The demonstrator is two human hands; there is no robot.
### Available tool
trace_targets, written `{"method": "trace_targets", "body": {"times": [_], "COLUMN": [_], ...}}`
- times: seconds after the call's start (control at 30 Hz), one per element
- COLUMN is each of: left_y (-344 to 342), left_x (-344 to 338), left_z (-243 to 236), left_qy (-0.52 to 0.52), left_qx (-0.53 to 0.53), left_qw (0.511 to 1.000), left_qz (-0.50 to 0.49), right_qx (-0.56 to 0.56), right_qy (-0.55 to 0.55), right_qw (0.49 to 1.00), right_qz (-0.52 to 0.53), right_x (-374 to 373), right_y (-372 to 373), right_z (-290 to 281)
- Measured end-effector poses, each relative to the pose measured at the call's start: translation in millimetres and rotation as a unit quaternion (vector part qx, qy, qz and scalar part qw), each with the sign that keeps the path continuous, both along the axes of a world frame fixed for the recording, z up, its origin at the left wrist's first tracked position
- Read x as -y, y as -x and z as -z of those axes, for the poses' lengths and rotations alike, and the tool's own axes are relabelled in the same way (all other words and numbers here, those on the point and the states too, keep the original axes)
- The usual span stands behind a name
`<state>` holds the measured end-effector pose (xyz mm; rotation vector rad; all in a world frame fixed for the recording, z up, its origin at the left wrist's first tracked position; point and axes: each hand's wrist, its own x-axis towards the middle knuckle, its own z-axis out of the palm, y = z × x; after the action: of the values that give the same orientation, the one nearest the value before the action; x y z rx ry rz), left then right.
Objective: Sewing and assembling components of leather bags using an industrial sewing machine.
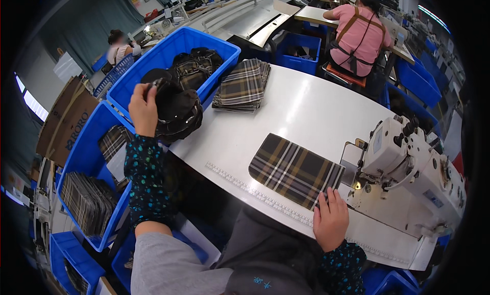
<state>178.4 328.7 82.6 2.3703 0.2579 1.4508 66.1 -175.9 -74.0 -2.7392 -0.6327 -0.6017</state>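
Note:
My left hand is raised at the near edge of an upper blue bin, pinching a dark fabric piece from a black bundle that overhangs the table. My right hand lies with fingers apart on the near right corner of a flat plaid fabric piece with rounded left corners, just left of the white sewing machine. A stack of plaid pieces sits on the table beside the upper bin, to the right of it.
Another blue bin at lower left holds plaid pieces. A cardboard box leans behind it. A ruler strip runs along the table's front edge. A co-worker in pink sits ahead at right; another person sits at far left.

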Motion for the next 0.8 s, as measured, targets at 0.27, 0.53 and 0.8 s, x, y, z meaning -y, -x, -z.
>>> {"method": "trace_targets", "body": {"times": [0.27, 0.53, 0.8], "left_y": [66, 118, 123], "left_x": [48, 145, 158], "left_z": [-88, -23, 56], "left_qy": [-0.057, 0.316, 0.458], "left_qx": [0.184, -0.054, -0.244], "left_qw": [0.978, 0.852, 0.723], "left_qz": [0.081, 0.414, 0.457], "right_qx": [0.002, -0.253, -0.668], "right_qy": [-0.06, -0.535, -0.539], "right_qw": [0.998, 0.791, 0.37], "right_qz": [0.022, -0.156, -0.354], "right_x": [2, 4, 21], "right_y": [-6, 5, 46], "right_z": [-7, -48, -36]}}
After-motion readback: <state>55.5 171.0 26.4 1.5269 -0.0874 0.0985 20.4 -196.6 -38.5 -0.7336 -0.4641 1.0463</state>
